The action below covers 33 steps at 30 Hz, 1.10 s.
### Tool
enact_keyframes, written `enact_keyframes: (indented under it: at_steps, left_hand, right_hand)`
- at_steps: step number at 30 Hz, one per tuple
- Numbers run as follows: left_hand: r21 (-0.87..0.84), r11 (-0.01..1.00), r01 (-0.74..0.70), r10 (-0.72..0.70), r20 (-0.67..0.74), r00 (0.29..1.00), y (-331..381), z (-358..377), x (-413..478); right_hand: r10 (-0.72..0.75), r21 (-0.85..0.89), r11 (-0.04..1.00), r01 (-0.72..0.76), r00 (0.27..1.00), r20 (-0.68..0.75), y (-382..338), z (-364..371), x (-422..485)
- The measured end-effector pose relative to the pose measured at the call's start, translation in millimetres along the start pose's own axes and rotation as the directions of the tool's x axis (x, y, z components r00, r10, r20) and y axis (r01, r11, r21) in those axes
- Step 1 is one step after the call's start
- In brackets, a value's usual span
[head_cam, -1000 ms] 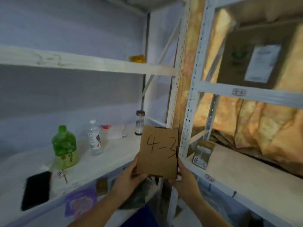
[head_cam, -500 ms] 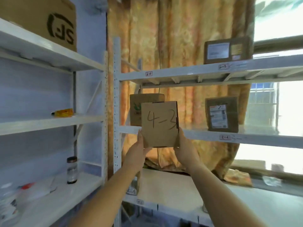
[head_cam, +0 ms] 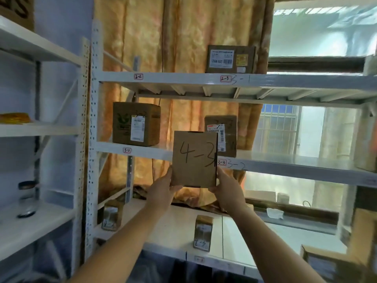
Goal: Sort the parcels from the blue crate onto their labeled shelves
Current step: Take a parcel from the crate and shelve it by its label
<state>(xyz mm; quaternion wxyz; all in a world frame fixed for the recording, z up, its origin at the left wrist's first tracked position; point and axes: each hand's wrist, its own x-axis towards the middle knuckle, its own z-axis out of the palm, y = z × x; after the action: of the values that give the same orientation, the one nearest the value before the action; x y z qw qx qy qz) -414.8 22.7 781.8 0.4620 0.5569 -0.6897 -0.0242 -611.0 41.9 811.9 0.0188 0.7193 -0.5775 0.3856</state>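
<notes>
The flat brown cardboard parcel marked "4-3" (head_cam: 194,159) is held upright at frame centre, in front of the white metal shelf edge tagged "3-3" (head_cam: 221,162). The left hand (head_cam: 163,189) clamps its lower corner at 7 o'clock; the right hand (head_cam: 228,188) clamps the corner at 5 o'clock, fingers closed against the side edges. The parcel appears light and stiff, with smooth faces; grip at opposite edges prevents slipping. A small brown carton marked "4-3" (head_cam: 202,232) stands on the lower white shelf board (head_cam: 173,227) at 6 o'clock, the likely destination.
</notes>
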Motion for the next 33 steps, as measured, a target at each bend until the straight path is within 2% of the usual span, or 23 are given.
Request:
enact_keyframes:
  at_steps: [2, 5, 8, 15, 20, 24, 33]
  left_hand:
    - [-0.121, 0.992, 0.023, -0.023, 0.003, 1.0, -2, 13, -8]
    - [-0.182, 0.975, 0.125, -0.127, 0.003, 0.992, -17, 32, -24]
    - [-0.115, 0.964, 0.241, -0.24, 0.028, 0.97, -44, 45, -38]
    - [-0.01, 0.961, 0.276, -0.273, 0.126, 0.954, -107, 72, -38]
    - [-0.024, 0.952, 0.305, -0.297, 0.169, 0.94, -165, 106, -22]
    - [-0.01, 0.921, 0.391, -0.377, 0.239, 0.895, -221, 144, -6]
    - [-0.07, 0.927, 0.368, -0.33, 0.312, 0.891, -311, 246, 19]
  right_hand:
    - [-0.018, 0.057, 0.998, 0.017, 1.0, 0.012, 13, 11, -4]
    - [-0.048, 0.168, 0.985, 0.04, 0.998, 0.04, 29, 37, -12]
    - [-0.04, 0.207, 0.978, 0.017, 0.993, 0.108, 40, 73, -23]
    - [0.039, 0.256, 0.963, -0.082, 0.985, 0.17, 60, 162, -33]
    - [0.158, 0.139, 0.972, -0.188, 0.967, 0.201, 74, 232, -21]
    - [0.22, 0.056, 0.969, -0.241, 0.942, 0.253, 88, 291, -6]
    - [0.392, -0.09, 0.92, -0.382, 0.888, 0.239, 142, 386, 6]
